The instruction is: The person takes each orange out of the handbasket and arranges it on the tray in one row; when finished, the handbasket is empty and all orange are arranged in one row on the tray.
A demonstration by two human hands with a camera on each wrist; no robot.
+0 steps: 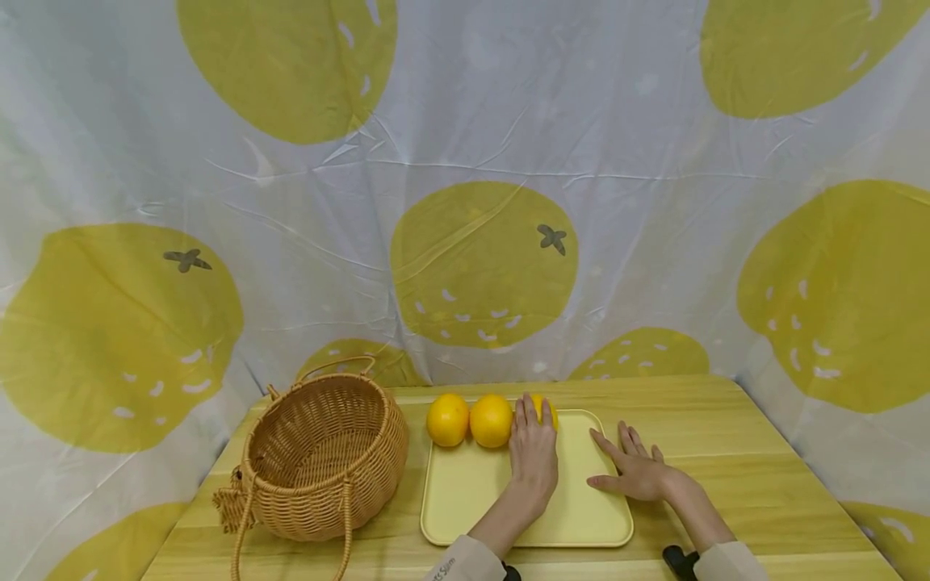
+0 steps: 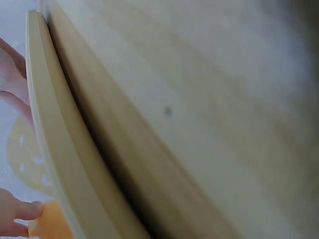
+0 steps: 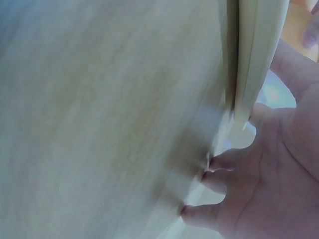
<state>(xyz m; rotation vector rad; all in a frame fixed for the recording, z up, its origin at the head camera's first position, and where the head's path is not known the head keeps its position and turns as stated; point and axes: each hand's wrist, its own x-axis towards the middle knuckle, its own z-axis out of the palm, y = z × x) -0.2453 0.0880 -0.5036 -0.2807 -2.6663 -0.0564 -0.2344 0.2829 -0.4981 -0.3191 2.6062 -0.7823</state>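
Observation:
My left hand holds the rightmost orange at the tray's back edge, its fingers covering much of the fruit. A thumb touches that orange in the left wrist view. Two more oranges, one at the left and one in the middle, sit beside it in a row. Under the left arm lies a pale yellow rectangular tray. My right hand, fingers spread, rests at the tray's right edge. Seen from the right wrist, its fingertips touch down near the tray rim.
A round wicker basket with thin handles stands left of the tray, its mouth tilted toward me. Everything rests on a wooden table. Behind hangs a pale curtain printed with large yellow fruit.

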